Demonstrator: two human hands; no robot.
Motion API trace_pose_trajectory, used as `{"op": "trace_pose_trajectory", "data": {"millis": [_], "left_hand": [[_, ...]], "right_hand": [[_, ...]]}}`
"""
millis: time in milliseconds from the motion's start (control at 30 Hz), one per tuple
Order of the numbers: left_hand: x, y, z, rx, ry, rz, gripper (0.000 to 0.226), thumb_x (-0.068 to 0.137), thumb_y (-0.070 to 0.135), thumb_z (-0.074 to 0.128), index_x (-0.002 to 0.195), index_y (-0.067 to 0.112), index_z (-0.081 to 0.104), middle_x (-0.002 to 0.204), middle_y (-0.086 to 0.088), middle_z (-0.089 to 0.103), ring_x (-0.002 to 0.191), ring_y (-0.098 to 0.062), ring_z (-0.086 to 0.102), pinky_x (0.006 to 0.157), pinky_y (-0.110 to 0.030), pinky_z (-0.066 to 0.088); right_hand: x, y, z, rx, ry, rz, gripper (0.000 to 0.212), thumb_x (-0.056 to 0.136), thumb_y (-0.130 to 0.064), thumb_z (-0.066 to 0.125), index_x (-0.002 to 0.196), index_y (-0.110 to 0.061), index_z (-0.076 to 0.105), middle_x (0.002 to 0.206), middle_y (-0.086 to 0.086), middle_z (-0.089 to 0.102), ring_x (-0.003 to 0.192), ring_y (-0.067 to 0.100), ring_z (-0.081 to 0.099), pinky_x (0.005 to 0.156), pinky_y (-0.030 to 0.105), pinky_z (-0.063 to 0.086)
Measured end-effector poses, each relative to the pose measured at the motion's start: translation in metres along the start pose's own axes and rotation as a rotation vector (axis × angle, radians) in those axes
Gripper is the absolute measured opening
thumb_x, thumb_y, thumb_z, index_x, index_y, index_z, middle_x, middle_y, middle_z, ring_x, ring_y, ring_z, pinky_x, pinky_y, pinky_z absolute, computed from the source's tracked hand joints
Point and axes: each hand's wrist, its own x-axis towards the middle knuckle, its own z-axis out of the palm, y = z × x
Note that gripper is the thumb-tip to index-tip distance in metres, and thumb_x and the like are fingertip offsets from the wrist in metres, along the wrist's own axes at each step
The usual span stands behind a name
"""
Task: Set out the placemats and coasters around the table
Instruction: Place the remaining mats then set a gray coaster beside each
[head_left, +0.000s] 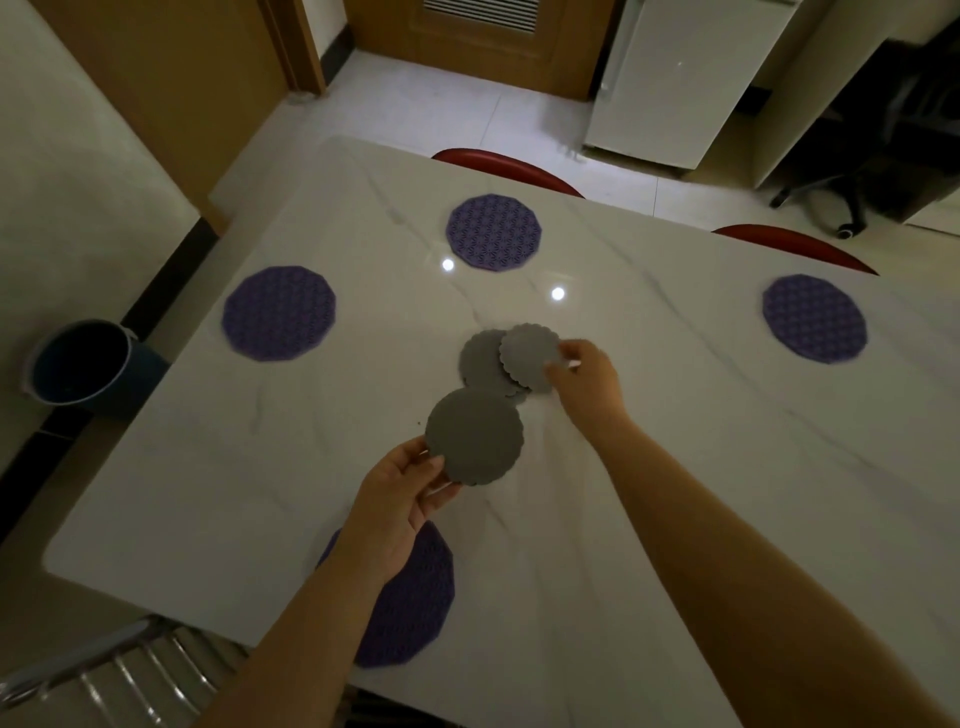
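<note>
Several round purple placemats lie on the white marble table: one at the far middle, one at the left, one at the right, and one at the near edge, partly under my left forearm. My left hand holds a grey scalloped coaster above the table. My right hand pinches the edge of another grey coaster, lifted off a small grey coaster stack in the table's middle.
Two red chair backs stand at the far side. A metal chair is at the near left. A dark bucket sits on the floor to the left. A white fridge and an office chair base are beyond.
</note>
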Motion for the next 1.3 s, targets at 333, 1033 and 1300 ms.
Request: {"op": "trace_pose_trajectory", "data": {"millis": [333, 1033, 1300], "left_hand": [[0.004, -0.001, -0.007, -0.045, -0.015, -0.021, 0.025, 0.09, 0.001, 0.052, 0.113, 0.007, 0.061, 0.103, -0.01, 0.074, 0.094, -0.02, 0.071, 0.071, -0.024, 0.057], [0.014, -0.003, -0.005, -0.076, 0.008, -0.042, 0.024, 0.093, 0.002, 0.051, 0.115, 0.007, 0.06, 0.101, -0.008, 0.075, 0.093, -0.019, 0.071, 0.07, -0.024, 0.057], [0.012, -0.009, 0.004, -0.04, -0.039, -0.039, 0.024, 0.093, 0.002, 0.05, 0.114, 0.007, 0.061, 0.101, -0.006, 0.075, 0.091, -0.019, 0.071, 0.071, -0.024, 0.056]], "right_hand": [[0.051, 0.01, 0.011, -0.491, -0.043, 0.106, 0.051, 0.083, -0.043, 0.061, 0.131, -0.031, 0.049, 0.138, 0.006, 0.04, 0.127, 0.031, 0.032, 0.105, 0.043, 0.028], [-0.039, -0.01, -0.015, 0.683, -0.176, 0.165, 0.014, 0.084, -0.018, 0.067, 0.098, -0.014, 0.068, 0.098, 0.009, 0.072, 0.088, 0.021, 0.07, 0.074, 0.029, 0.057], [-0.077, 0.011, 0.022, 0.512, -0.124, 0.07, 0.025, 0.086, -0.013, 0.065, 0.108, -0.023, 0.068, 0.075, -0.024, 0.071, 0.075, -0.007, 0.067, 0.06, 0.007, 0.05]]}}
